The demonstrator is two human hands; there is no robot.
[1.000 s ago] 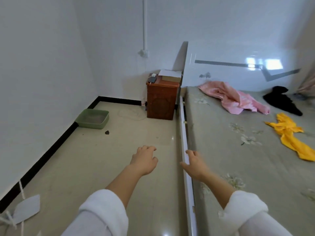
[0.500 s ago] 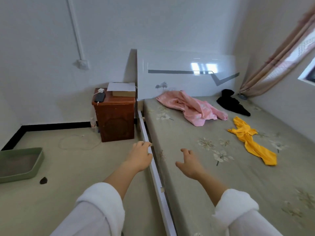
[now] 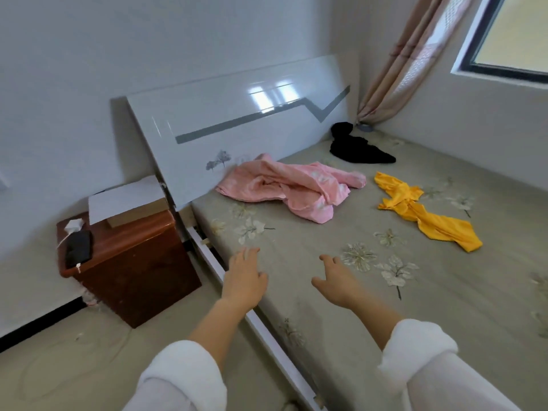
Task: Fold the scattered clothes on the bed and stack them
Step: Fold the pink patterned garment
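Flowered bed (image 3: 341,292), left hand (image 3: 243,277), right hand (image 3: 336,280) outstretched, empty

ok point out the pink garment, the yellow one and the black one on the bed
pink garment (image 3: 290,188), head view, middle of the crumpled heap
yellow garment (image 3: 427,218), head view, middle of the long strip
black garment (image 3: 358,149), head view, bunched middle

I've got the bed (image 3: 444,307) running off my right edge, the window (image 3: 510,37) clipped, and the black garment (image 3: 355,148) too dark to read.
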